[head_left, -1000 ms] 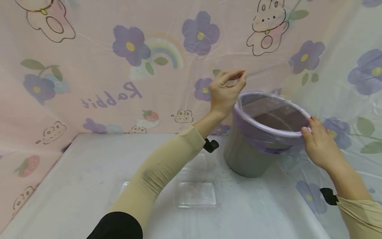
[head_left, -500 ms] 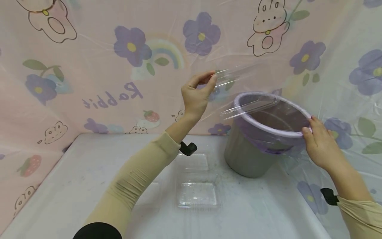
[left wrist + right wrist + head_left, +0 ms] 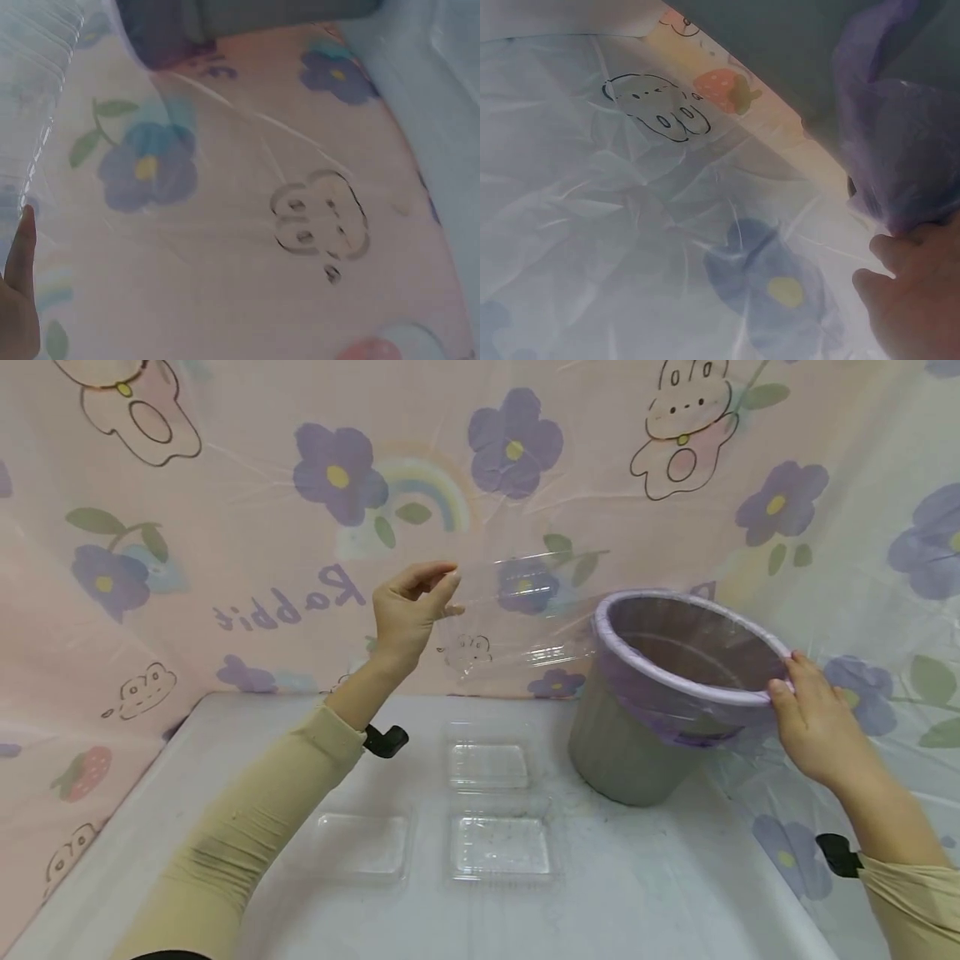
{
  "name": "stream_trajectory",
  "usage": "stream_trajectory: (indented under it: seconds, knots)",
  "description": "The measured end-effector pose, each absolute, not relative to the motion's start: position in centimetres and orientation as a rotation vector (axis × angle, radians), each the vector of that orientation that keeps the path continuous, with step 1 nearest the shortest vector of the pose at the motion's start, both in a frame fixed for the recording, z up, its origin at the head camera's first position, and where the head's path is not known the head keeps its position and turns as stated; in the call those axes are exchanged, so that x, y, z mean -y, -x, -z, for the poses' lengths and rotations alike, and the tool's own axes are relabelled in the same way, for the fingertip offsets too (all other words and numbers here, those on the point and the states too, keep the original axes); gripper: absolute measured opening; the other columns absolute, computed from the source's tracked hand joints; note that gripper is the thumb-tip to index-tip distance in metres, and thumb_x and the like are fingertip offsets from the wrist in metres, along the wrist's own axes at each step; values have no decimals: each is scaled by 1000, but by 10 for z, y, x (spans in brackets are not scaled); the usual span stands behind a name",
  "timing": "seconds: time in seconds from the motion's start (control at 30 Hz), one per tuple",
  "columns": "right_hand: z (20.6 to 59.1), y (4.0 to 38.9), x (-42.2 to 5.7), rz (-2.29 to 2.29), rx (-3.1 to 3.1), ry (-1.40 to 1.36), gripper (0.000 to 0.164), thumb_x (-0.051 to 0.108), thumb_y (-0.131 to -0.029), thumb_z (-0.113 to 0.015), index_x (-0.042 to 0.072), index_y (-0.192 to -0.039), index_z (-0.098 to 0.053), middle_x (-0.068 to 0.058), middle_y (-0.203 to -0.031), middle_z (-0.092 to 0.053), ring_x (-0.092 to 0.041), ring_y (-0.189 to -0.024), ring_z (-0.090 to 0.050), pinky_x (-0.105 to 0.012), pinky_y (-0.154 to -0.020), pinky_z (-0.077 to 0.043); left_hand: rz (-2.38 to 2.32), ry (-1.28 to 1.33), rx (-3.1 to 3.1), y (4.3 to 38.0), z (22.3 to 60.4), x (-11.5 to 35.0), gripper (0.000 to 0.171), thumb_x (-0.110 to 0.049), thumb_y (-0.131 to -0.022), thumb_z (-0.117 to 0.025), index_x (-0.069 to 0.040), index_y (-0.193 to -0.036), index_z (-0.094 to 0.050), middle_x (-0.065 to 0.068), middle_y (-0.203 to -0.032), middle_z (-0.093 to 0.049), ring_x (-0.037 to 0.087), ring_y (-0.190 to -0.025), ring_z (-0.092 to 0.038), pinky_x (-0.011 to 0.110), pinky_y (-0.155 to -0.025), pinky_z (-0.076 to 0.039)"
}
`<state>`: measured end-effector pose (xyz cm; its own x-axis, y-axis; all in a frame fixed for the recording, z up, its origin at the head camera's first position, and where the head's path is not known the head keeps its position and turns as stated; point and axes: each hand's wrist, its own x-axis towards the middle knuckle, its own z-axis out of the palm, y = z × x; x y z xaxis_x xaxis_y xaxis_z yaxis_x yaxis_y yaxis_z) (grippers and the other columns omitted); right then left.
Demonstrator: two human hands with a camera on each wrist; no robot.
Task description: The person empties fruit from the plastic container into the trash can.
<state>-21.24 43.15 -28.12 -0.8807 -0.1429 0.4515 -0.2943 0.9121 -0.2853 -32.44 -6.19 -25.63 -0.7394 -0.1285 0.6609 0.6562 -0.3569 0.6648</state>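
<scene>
My left hand (image 3: pixel 412 614) is raised in the head view, pinching the edge of a clear plastic food container (image 3: pixel 536 581) between thumb and fingers. The container hangs tilted in the air, its far end close to the bin's left side; whether they touch I cannot tell. In the left wrist view, the container's ridged edge (image 3: pixel 41 142) shows beside a finger. A grey trash bin (image 3: pixel 626 764) with a lilac rim and a purple bag (image 3: pixel 900 142) folded over it leans at the right. My right hand (image 3: pixel 817 727) grips its rim, thumb outside; some fingertips are hidden.
Three more clear plastic containers lie on the white-covered table: one at the back (image 3: pixel 491 766), one nearer (image 3: pixel 502 847), and one to the left (image 3: pixel 363 843). A patterned curtain (image 3: pixel 247 527) stands behind the table and along its sides.
My left hand has moved left and slightly down, drawing the clear container from over the bin's opening to beside it. My right hand stays on the rim.
</scene>
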Motion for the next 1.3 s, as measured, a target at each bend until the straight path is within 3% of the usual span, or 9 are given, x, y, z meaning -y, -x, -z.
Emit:
stream_trajectory:
  seconds: [0.07,0.27,0.53,0.87,1.13,1.3]
  knots:
    - [281,212,-432,-487,2646,-318,59,22,-114,-25,-25,-151,-19,-45,-160,-15,-60,-151,-9,-77,-117,3,2137,696,1420,326,263,75,15,6,-91,-75,-5,-101,-81,0,-84,-67,11,-76,-60,38,-68,-65]
    - [281,212,-432,-488,2646,-323,58,20,-114,-25,-25,-151,-19,-45,-159,-15,-60,-150,-9,-78,-117,3,2106,597,1611,328,289,112,24,0,-94,-76,11,-114,-71,2,-87,-65,12,-79,-61,38,-73,-64]
    - [282,212,-433,-486,2637,-330,59,22,-114,-25,-24,-151,-20,-45,-159,-15,-60,-151,-9,-79,-116,3,1967,438,1887,332,330,155,28,-12,-96,-77,5,-117,-73,-4,-90,-67,7,-77,-58,23,-73,-62]
    - [281,213,-433,-487,2639,-334,59,22,-114,-24,-24,-151,-20,-45,-159,-15,-60,-151,-9,-79,-116,4,2099,345,1981,339,367,198,27,-8,-96,-76,5,-120,-72,0,-100,-72,10,-86,-63,32,-78,-63]
    - [279,214,-433,-487,2647,-333,59,22,-115,-24,-24,-151,-19,-45,-159,-15,-58,-152,-8,-78,-116,5,1912,235,2238,344,387,224,43,-21,-100,-74,9,-130,-64,-15,-93,-70,-1,-86,-67,15,-68,-57]
    - [280,214,-433,-479,2662,-323,60,23,-115,-23,-23,-152,-18,-44,-160,-13,-58,-152,-7,-78,-117,5,1969,170,2280,349,401,242,46,-14,-101,-70,14,-136,-57,-15,-94,-71,-4,-86,-68,21,-74,-61]
